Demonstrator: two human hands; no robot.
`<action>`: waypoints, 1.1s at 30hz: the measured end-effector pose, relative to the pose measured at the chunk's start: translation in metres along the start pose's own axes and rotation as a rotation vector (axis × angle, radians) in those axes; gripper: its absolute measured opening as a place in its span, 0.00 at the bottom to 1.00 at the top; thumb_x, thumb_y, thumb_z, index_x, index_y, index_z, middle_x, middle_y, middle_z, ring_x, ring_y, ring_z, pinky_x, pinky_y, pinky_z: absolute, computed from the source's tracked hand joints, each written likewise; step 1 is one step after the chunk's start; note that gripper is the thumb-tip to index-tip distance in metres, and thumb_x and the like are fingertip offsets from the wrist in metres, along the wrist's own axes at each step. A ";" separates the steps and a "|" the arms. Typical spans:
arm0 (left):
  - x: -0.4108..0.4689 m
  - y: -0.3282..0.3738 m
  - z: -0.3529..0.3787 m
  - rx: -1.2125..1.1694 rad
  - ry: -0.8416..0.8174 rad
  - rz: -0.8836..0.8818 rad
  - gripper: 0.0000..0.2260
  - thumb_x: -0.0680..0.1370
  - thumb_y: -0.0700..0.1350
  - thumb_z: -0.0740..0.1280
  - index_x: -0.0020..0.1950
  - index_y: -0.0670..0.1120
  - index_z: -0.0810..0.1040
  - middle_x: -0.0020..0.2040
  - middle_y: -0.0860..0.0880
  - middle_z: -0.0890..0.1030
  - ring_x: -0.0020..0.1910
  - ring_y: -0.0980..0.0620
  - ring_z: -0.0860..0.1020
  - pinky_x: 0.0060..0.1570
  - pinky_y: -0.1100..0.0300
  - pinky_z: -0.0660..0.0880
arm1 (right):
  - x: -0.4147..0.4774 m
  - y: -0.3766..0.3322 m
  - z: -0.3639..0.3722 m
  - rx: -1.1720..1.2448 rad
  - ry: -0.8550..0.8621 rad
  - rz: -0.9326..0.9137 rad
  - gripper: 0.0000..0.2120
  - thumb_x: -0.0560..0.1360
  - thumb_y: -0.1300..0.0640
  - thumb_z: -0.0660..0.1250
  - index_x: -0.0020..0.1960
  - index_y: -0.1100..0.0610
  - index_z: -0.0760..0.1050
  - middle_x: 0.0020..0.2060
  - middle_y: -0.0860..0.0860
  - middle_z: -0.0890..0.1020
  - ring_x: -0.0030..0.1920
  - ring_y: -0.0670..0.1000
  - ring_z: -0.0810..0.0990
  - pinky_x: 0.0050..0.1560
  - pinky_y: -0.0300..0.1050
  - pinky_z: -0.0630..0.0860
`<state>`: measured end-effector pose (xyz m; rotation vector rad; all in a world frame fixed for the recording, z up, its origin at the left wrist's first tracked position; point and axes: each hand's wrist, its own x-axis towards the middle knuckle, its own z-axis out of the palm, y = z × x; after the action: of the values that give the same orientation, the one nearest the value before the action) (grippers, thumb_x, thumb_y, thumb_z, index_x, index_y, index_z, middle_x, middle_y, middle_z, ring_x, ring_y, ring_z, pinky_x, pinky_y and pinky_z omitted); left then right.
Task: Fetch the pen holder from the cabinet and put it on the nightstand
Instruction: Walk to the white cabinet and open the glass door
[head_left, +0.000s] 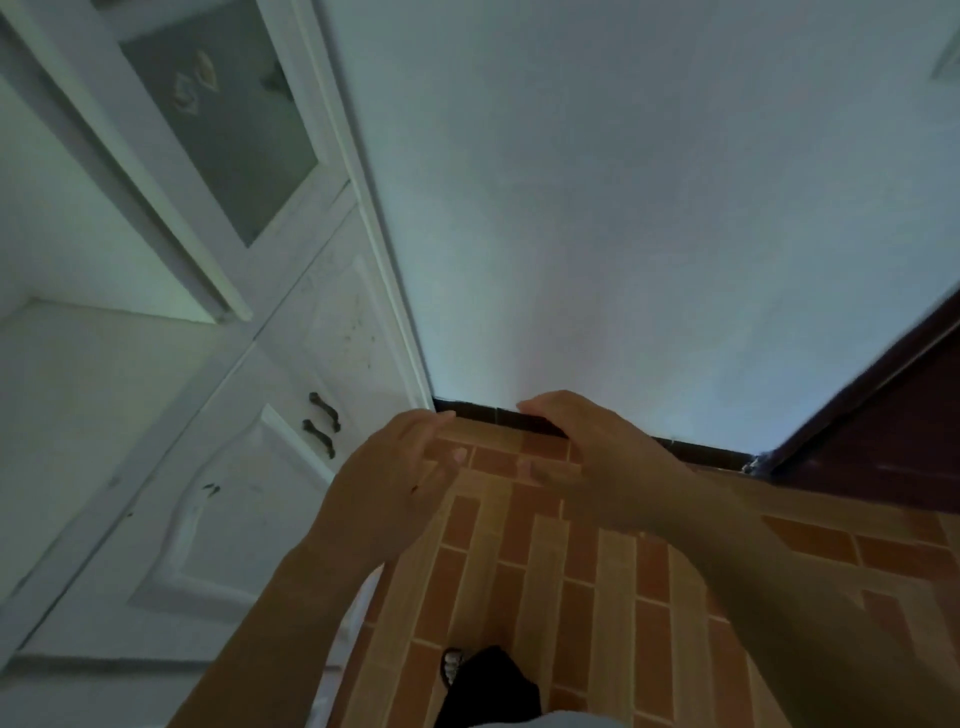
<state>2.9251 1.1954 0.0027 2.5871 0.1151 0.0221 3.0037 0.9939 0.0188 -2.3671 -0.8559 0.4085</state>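
Pen holder not seen in frame; neither is the nightstand. White panelled wooden cabinet fills the frame's left. Left hand is nearer it than right hand; both grips open, nothing held.

We see the white cabinet filling the left side of the frame. High up, one door has a gray glass pane with small blurry shapes on it. Lower down, two doors are shut, and two dark handles sit side by side near the frame's middle.
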 end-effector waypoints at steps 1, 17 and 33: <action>0.012 -0.006 -0.008 0.013 0.019 -0.005 0.22 0.77 0.60 0.53 0.68 0.53 0.66 0.67 0.56 0.70 0.59 0.66 0.65 0.56 0.75 0.57 | 0.017 -0.004 -0.002 -0.003 -0.002 -0.014 0.23 0.75 0.46 0.62 0.69 0.46 0.63 0.65 0.43 0.69 0.60 0.43 0.71 0.60 0.38 0.67; 0.133 -0.076 -0.112 0.159 0.247 -0.209 0.25 0.76 0.62 0.51 0.70 0.54 0.63 0.71 0.53 0.66 0.69 0.54 0.65 0.66 0.58 0.60 | 0.235 -0.048 -0.045 -0.047 -0.040 -0.363 0.26 0.74 0.41 0.60 0.70 0.44 0.60 0.70 0.42 0.66 0.67 0.45 0.66 0.66 0.41 0.62; 0.208 -0.049 -0.190 0.342 0.577 -0.490 0.26 0.75 0.61 0.52 0.70 0.53 0.63 0.71 0.51 0.66 0.66 0.51 0.68 0.64 0.54 0.66 | 0.392 -0.085 -0.117 -0.014 -0.171 -0.819 0.25 0.75 0.43 0.61 0.70 0.46 0.60 0.70 0.43 0.65 0.67 0.45 0.66 0.57 0.35 0.61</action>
<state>3.1215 1.3542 0.1378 2.7292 1.0347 0.6133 3.3098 1.2567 0.1300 -1.7911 -1.7874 0.2543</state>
